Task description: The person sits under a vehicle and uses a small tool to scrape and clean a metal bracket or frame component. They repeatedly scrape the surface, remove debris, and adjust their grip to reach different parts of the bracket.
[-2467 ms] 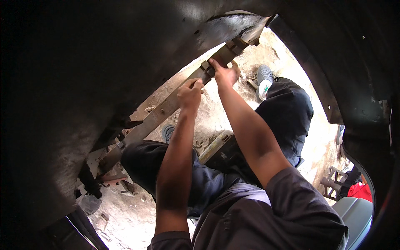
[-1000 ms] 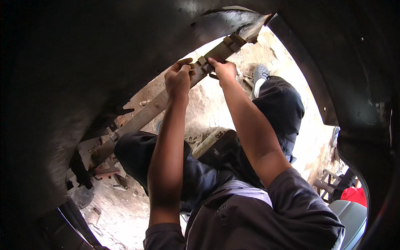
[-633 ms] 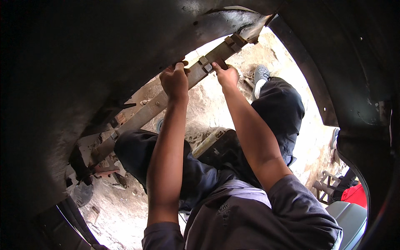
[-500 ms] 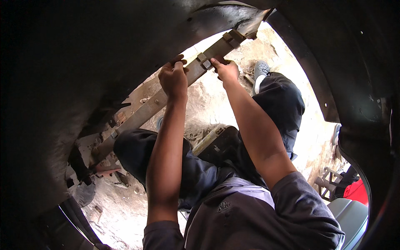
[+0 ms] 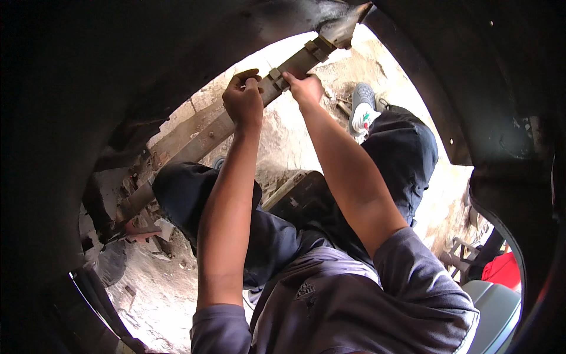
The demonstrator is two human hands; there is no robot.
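A long flat metal bar (image 5: 206,138), resembling a vehicle leaf spring, slants from the lower left to the upper right. Its upper part carries a metal clip (image 5: 276,79) and a second clip (image 5: 316,52) higher up. My right hand (image 5: 306,89) grips the bar from the right, thumb against the lower clip; its other fingers are mostly hidden. On the other side of that clip is my left hand (image 5: 243,100), fingers curled and thumb bent in toward them. Whatever it pinches, if anything, cannot be made out.
A dark curved shell (image 5: 53,147) surrounds the opening, with its edge (image 5: 439,118) close on the right. My bent legs (image 5: 401,153) straddle dirt ground (image 5: 159,295). A grey box-like thing (image 5: 492,310), a red item (image 5: 503,271) and a metal frame (image 5: 460,251) are at the lower right.
The view has shifted slightly, so the bar and right hand appear further left. My left hand's fingers have shifted beside the lower clip; the right hand keeps its grip there.
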